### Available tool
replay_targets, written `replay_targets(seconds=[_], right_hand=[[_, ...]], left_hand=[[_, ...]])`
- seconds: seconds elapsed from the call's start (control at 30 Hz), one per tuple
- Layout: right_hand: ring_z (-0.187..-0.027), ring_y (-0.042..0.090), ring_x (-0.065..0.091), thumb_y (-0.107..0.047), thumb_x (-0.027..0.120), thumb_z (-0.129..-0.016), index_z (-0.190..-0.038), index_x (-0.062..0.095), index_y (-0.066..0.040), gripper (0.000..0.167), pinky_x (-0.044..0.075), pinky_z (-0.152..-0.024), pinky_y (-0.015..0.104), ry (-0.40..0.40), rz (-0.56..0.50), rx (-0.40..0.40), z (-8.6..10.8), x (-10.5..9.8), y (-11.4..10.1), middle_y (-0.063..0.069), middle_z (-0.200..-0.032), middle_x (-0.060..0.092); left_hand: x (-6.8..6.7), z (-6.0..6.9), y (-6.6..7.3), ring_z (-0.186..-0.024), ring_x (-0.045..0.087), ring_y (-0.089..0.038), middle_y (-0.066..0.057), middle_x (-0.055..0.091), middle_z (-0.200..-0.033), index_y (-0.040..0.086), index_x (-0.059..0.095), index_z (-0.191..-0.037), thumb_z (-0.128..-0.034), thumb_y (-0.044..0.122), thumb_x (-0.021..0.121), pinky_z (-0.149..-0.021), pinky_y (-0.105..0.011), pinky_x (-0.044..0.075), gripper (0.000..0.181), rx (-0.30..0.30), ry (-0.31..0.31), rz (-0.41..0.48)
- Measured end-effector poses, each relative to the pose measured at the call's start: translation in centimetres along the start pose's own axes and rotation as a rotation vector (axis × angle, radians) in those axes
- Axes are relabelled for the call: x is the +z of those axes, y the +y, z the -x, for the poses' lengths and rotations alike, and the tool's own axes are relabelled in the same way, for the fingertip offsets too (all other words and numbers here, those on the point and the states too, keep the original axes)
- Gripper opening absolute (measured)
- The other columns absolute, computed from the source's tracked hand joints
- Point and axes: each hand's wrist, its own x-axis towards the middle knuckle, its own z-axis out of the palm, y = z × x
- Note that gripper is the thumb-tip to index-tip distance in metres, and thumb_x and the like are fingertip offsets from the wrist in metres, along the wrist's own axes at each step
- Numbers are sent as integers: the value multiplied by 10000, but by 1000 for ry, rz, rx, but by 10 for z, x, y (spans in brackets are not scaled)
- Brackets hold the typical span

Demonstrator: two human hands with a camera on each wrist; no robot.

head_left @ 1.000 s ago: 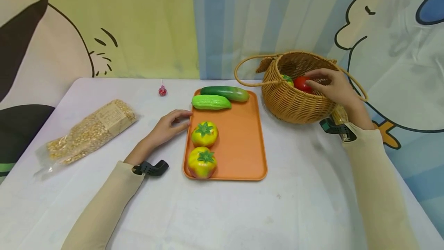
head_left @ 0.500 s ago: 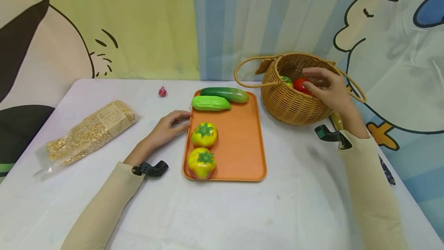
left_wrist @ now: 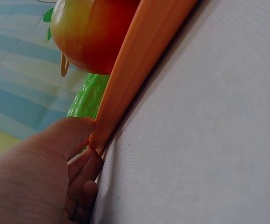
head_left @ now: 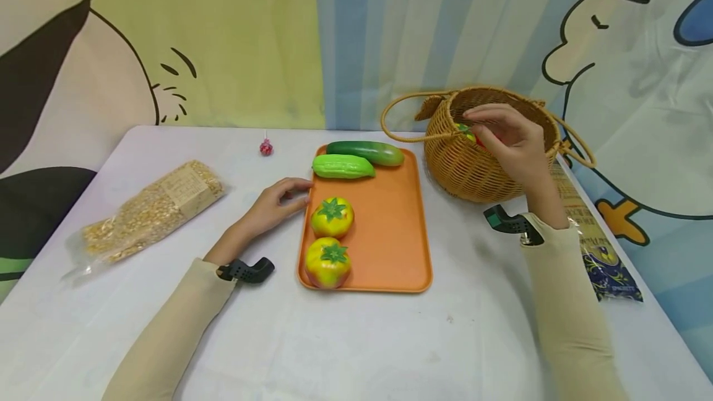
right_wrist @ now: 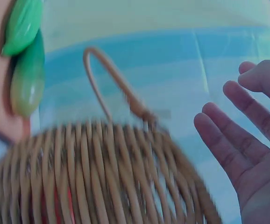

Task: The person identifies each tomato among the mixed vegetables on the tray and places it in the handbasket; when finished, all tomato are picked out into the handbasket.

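A wicker basket [head_left: 465,172] stands on the white-covered worktop [head_left: 401,342], just right of an orange tray [head_left: 387,228]. Near its front rim, inside, a yellow-green fruit [head_left: 465,132] with green leaves shows beside a sliver of something red [head_left: 481,142], largely hidden by the right hand [head_left: 515,144].

That hand hangs over the basket's mouth. Its grip is wide, thumb well apart from the fingers, and the right wrist view shows the fingers extended and holding nothing.

The left hand [head_left: 272,206] lies at the tray's left edge. Its grip is loose: thumb and fingertips touch the orange rim, and the fingers bend slightly without closing around it.

On the tray, two yellow fruits with green star-shaped leaves, an upper one [head_left: 332,218] and a lower one [head_left: 327,263], sit close together along the left side. Above them a bumpy light green gourd [head_left: 343,166] lies just in front of a smooth dark green one [head_left: 366,153] at the far edge.

Farther left, a clear bag of yellow kernels [head_left: 153,212] lies at a slant, and a small pinkish-red lollipop [head_left: 266,147] rests near the worktop's back edge. Beyond the right forearm lies a spaghetti packet [head_left: 611,274], partly covered by the sleeve [head_left: 574,308]. A cartoon-printed backdrop [head_left: 384,36] hangs behind everything.
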Motion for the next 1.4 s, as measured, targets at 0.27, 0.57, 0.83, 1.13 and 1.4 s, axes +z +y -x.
replay_targets(seconds=[0.27,0.57,0.83,1.13,1.4], right_hand=[[-976,249,652,97,596,-907,-1049,610,209,182,539,-846,318,-27,-129,-146,-8,38,-4,184,-1105,668],[-1001,243,636,127,565,-904,-974,646,182,120,531,-854,314,-118,-128,-126,-7,68,-3,150,-1066,682],[-1043,200,626,121,582,-906,-1031,682,85,164,525,-864,291,-270,-155,-119,0,90,12,131,-1086,674],[-1024,262,615,128,599,-894,-1097,626,133,204,540,-842,363,-459,-183,52,9,119,16,243,-1105,626],[-1205,383,519,22,609,-935,-1260,567,58,330,494,-958,405,-675,-141,278,17,132,17,227,-1300,550]], left_hand=[[1,-3,0,-1255,483,-278,-141,540,-1376,44,571,-1334,-961,186,637,-1020,-436,368,405,1,-6,18],[1,-2,-1,-1254,484,-274,-137,538,-1381,48,570,-1337,-960,187,638,-1022,-436,368,407,-8,-8,17],[0,-1,2,-1252,485,-277,-126,543,-1376,67,572,-1338,-957,203,644,-1031,-448,374,410,-16,-8,-5],[-2,1,-1,-1247,490,-270,-120,551,-1363,70,574,-1334,-954,206,649,-1031,-446,381,411,-8,4,-23],[-1,0,-1,-1252,484,-275,-129,550,-1363,59,569,-1337,-962,201,636,-1038,-452,370,406,-7,-6,-5]])
